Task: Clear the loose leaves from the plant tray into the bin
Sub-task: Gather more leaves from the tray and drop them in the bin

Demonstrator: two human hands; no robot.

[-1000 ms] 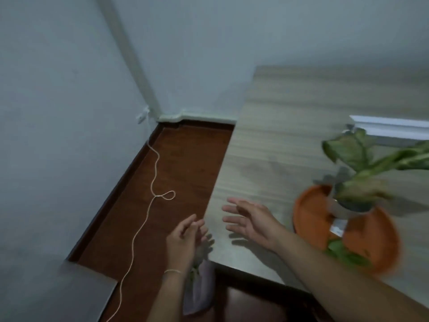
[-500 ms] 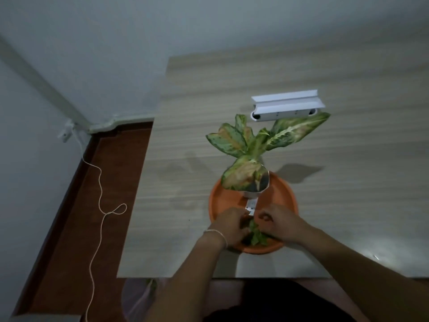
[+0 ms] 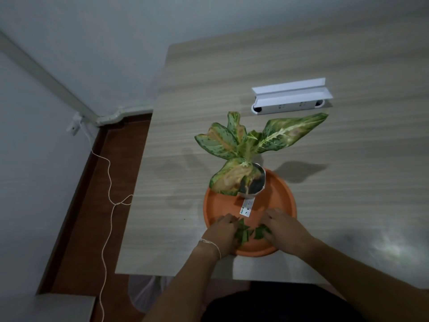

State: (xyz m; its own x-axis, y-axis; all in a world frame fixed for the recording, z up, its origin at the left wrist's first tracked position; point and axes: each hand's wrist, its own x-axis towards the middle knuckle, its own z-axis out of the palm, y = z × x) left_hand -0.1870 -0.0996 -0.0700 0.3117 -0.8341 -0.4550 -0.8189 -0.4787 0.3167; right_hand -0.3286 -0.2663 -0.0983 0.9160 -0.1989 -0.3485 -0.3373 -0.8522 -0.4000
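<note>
Two hands: left hand (image 3: 224,231) and right hand (image 3: 282,227) cupped loosely around the leaves (image 3: 249,232), nothing lifted.
Leaves: between both hands, on the tray (image 3: 284,196) front.
Bin (image 3: 145,293): below, left of tray; left hand nearer.

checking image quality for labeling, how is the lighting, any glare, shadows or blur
Head view: dim and bluish overall; a glare patch on the table at lower right; the plant casts soft shadows to both sides; wide-angle bending at the edges; loose leaves fairly sharp.
</note>
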